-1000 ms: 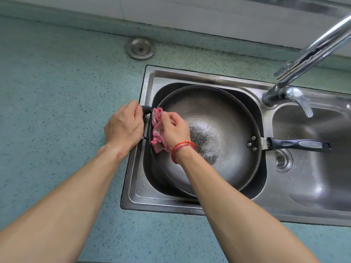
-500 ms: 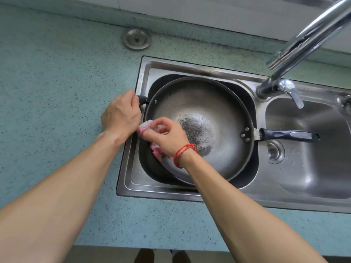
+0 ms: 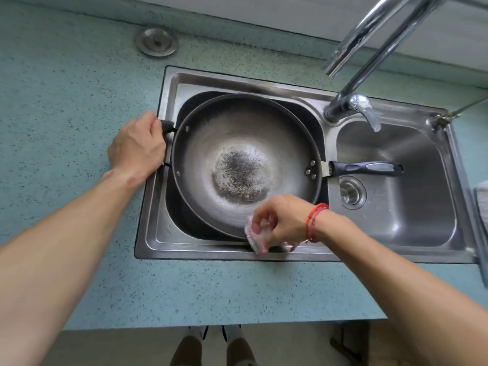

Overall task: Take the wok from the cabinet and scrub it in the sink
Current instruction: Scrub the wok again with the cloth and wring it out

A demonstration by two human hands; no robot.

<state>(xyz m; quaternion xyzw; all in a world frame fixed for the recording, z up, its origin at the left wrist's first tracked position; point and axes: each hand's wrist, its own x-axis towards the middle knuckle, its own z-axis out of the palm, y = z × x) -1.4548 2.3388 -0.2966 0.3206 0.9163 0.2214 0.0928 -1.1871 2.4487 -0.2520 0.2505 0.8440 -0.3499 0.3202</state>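
Observation:
A dark steel wok (image 3: 237, 143) with a scorched, speckled centre lies in the left basin of the double sink (image 3: 295, 88). Its long black handle (image 3: 367, 168) reaches right over the other basin. My left hand (image 3: 137, 146) grips the wok's small black side handle at the sink's left rim. My right hand (image 3: 280, 220), with a red cord round the wrist, pinches a pink and white cloth (image 3: 254, 239) against the wok's near rim. Part of the cloth is hidden under my fingers.
A chrome tap (image 3: 351, 104) rises behind the divider and its spout (image 3: 369, 33) swings over the sink's right side. A round metal strainer (image 3: 156, 41) lies on the teal countertop (image 3: 66, 75) at the back left. The right basin has a drain (image 3: 351, 192). My feet show below the counter edge.
My right hand has slid the cloth along the wok's rim, from the left side next to my left hand round to the near edge. My left hand keeps its grip on the side handle.

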